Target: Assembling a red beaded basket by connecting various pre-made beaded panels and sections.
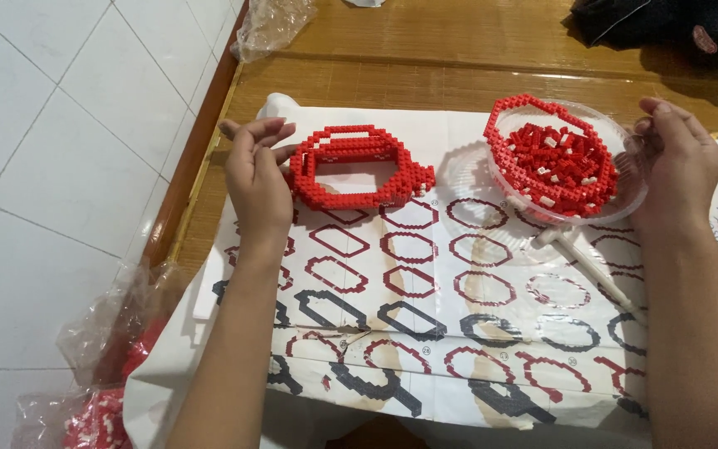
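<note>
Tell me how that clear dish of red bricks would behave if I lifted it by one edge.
The clear dish looks thin, so it would probably flex. The loose red bricks are heaped high and would likely slide and spill. The right hand grips only the rim.

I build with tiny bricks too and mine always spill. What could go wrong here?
The clear bowl of loose red bricks looks tilted in the right hand, so bricks might pour out. The red brick ring is thin and open in the middle; the left hand touches only one end, so a squeeze could snap it. The instruction sheet overhangs the table's near edge, so a tug might drag everything.
</note>
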